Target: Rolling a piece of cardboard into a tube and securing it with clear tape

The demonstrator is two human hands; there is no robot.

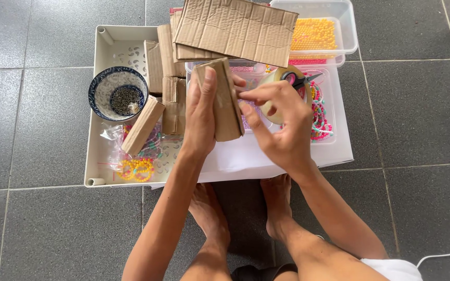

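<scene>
The left hand (200,112) grips a small folded cardboard box (221,100) from its left side, thumb laid up along the front face and the other fingers wrapped behind it, holding it upright above the white tray (98,78). The right hand (282,125) meets the box from the right: its thumb and forefinger are pressed together at the box's right edge, pinching something there (too small to tell what), while the remaining fingers curl loosely.

Just behind the right hand lies a roll of clear tape (273,88) with pink-handled scissors (297,79) resting across it, both on top of a clear plastic container (334,99) that holds pink and green beaded strands (320,117). Further back, a second clear container (347,26) holds yellow beads (314,34).

A large flat sheet of corrugated cardboard (235,28) lies across the far end of the tray, with several smaller cardboard pieces (166,67) stacked beneath it. In the tray's left part stands a blue-and-white patterned bowl (100,86) with dark small bits inside; another folded cardboard box (142,125) leans just beside it, over plastic bags of yellow bead rings (135,169). Everything sits on a grey tiled floor (37,224), and the person's bare feet (277,208) rest near the tray's front edge.
</scene>
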